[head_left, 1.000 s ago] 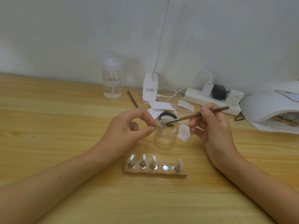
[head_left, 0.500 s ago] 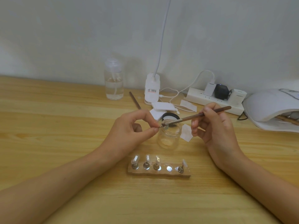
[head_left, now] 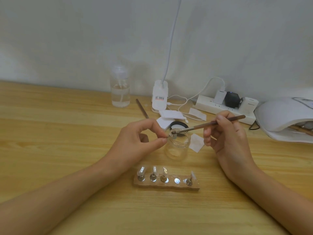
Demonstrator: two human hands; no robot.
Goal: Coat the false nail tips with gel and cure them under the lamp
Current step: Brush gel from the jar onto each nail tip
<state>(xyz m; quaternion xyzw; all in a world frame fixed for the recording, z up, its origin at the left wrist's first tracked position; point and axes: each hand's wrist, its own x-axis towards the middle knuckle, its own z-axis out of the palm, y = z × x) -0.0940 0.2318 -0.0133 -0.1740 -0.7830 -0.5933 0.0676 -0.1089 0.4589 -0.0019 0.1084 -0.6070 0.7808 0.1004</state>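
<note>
My left hand [head_left: 135,141] pinched a tip [head_left: 171,135] at the jar's [head_left: 177,150] 11 o'clock. My right hand [head_left: 228,134], at 3 o'clock, gripped the brush [head_left: 199,126].

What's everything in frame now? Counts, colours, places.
table: one, light wood, under everything
spray bottle: one, clear, back centre
desk lamp: one, white, right of the spray bottle
power strip: one, white, back right, three plugs
curing lamp: one, white, far right
jar: one, clear, between the hands
lid: one, black, behind the jar
pads: about four, white, behind and beside the jar
stick: one, brown, lying left of the desk lamp
holder: one, tan, front centre
standing nail tips: four, clear, on the holder
held nail tip: one, clear, over the jar
brush: one, brown, bristles at the held nail tip
left hand: pinches the held nail tip
right hand: grips the brush
</note>
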